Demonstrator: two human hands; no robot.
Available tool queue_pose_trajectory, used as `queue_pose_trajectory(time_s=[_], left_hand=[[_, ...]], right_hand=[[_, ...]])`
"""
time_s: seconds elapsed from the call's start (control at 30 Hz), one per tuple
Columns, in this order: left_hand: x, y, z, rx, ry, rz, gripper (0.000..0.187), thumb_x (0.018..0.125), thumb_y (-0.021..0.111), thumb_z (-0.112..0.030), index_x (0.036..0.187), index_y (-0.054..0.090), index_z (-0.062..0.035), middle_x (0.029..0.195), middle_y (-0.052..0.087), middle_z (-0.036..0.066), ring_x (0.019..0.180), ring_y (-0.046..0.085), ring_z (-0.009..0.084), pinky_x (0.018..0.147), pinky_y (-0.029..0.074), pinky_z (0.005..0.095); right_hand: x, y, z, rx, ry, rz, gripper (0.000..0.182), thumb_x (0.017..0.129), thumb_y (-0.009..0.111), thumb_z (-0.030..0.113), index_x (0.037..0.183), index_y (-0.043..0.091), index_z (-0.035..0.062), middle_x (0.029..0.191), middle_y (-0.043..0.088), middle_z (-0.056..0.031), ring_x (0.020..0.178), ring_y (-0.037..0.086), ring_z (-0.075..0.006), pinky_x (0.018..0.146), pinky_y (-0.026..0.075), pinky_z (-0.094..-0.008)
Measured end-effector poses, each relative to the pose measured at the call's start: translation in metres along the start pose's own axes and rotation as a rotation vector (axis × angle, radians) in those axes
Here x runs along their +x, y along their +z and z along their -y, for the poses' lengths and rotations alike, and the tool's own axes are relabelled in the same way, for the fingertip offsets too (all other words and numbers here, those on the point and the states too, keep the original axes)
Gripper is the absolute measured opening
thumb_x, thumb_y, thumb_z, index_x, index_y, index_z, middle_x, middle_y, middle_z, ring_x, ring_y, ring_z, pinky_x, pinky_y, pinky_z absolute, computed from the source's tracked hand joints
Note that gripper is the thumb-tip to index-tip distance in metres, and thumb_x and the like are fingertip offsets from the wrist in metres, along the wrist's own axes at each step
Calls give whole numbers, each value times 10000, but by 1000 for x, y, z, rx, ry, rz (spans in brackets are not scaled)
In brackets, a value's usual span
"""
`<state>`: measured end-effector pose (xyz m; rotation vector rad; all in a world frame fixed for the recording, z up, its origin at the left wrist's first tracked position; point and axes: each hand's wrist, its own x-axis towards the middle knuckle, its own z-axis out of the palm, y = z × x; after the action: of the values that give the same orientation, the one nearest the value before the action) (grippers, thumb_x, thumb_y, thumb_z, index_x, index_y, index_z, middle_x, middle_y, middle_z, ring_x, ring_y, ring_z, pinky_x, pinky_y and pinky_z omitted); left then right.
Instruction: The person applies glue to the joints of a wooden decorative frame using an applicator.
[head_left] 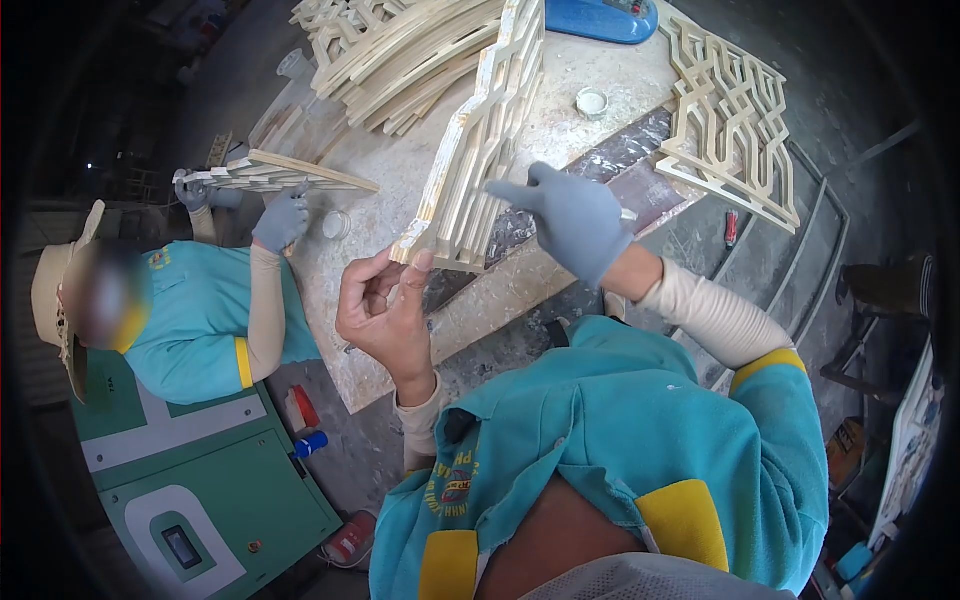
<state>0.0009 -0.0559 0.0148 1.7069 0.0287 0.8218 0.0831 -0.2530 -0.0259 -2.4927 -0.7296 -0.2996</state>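
Note:
My bare left hand pinches the near lower end of a pale wooden lattice panel, between thumb and fingers. The panel stands tilted on edge, with whitish filler and yellowish patches along its long edge. My right hand, in a grey glove, is beside the panel's right side. Its index finger points at the slats, while the other fingers are curled. A small pale end pokes out by the heel of that hand; the rest of it is hidden.
Stacked curved wooden strips, a blue tool, a small cup of white paste and another lattice panel lie on the worktable. At left, a co-worker's gloved hand holds another panel. A green cabinet stands below.

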Motion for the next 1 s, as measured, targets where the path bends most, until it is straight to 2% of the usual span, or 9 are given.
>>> queue_pose_trajectory(time_s=[0.07,0.17,0.23,0.27,0.33,0.43,0.87,0.93,1.0], left_hand=[[2,-1,4,17,7,-18,278,786,820,76,1004,652,34,906,666,84,826,673,128,747,559,230],[10,-6,10,0,-21,-73,281,796,819,63,1015,645,35,895,669,87,805,656,118,743,557,233],[17,-9,17,6,-33,-98,279,802,819,51,1018,643,36,890,670,88,799,649,114,738,555,233],[20,-11,20,10,-48,-125,278,809,820,39,1021,640,37,885,671,90,792,641,110,733,553,234],[27,-16,25,16,-41,-140,266,821,817,17,1019,641,37,884,671,90,797,645,114,730,558,239],[34,-16,22,18,-62,-165,247,842,811,-20,1011,641,39,881,672,90,803,652,121,728,569,251],[48,-25,36,-28,-129,-205,281,869,795,-47,1044,593,42,877,664,92,789,653,132,712,577,275],[49,-24,36,-31,-133,-210,282,869,794,-43,1045,590,42,876,664,92,790,654,132,712,577,275],[49,-24,36,-34,-137,-217,283,869,792,-39,1046,588,41,876,664,93,791,655,132,712,577,275]], right_hand=[[1,1,-4,-16,51,-9,548,819,598,3,1252,697,324,837,594,-88,734,656,-285,636,537,-407],[-9,25,-6,204,-70,52,468,844,615,8,1214,720,274,854,603,-97,719,646,-288,637,520,-407],[-9,44,-7,544,16,-222,309,878,643,38,1146,724,168,854,610,-109,694,629,-283,634,501,-384],[-7,58,-8,550,15,-223,309,878,643,38,1146,724,168,854,610,-109,694,629,-283,634,501,-384],[-1,87,-8,627,159,-445,152,905,665,77,1051,708,85,837,607,-115,682,619,-274,640,490,-360],[7,111,6,682,237,-484,93,933,645,145,1005,679,97,868,609,-116,731,641,-335,646,517,-411],[33,146,25,335,84,-362,80,941,601,144,981,552,95,866,543,-110,669,620,-322,567,495,-425],[29,143,25,273,36,-274,174,830,596,75,994,545,100,915,567,-103,703,649,-311,570,508,-430],[22,137,25,292,-56,-259,187,828,597,74,1004,543,102,916,566,-102,695,644,-316,580,510,-431]])
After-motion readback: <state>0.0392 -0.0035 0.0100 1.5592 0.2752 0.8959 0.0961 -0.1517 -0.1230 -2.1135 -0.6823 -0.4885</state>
